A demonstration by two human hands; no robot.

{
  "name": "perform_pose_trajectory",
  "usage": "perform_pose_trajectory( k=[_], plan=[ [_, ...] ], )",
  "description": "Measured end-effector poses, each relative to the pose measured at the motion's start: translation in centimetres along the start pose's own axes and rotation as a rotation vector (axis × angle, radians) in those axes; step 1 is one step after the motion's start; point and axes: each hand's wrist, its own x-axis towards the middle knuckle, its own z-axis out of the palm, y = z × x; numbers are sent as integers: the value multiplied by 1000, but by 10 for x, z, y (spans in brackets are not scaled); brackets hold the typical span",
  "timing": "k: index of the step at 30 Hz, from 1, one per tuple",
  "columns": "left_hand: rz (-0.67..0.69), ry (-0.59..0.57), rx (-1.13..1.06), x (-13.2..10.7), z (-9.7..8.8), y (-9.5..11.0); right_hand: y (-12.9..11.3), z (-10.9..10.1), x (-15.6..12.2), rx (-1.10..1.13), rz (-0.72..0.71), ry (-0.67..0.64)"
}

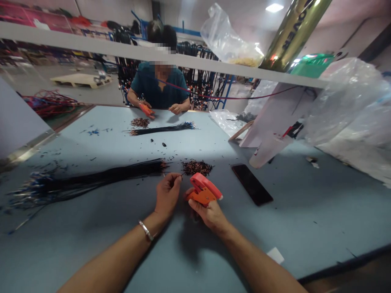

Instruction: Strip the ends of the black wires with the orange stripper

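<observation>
Black phone (252, 184) near orange crimping tool (204, 189)

Left hand (167, 192) pinches a piece (181, 175) too small to tell — wire bundle (106, 176) blurs leftward.

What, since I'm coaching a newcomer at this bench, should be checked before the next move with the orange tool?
1. Grip: right hand wraps the orange tool: ok.
2. Pinch: left hand fingers hold the thin wire: ok.
3. Seating: wire end inside the tool: cannot tell, too small.
4. Supply: pile of small parts lies just ahead of the hands: ok.
5. Stock: black wire bundle lies left of the left hand: ok.
6. Clearance: phone lies apart, right of the tool: ok.
</observation>
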Motion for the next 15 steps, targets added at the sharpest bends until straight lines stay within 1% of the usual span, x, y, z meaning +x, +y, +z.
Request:
perform_pose_trajectory(
  k=[9, 15],
  plan=[
    [-18, -2, 5, 0, -1, 1, -2, 1, 1, -17, 1, -11],
    [31, -8, 61, -2, -2, 3, 1, 2, 0, 4, 7, 36]
  ],
)
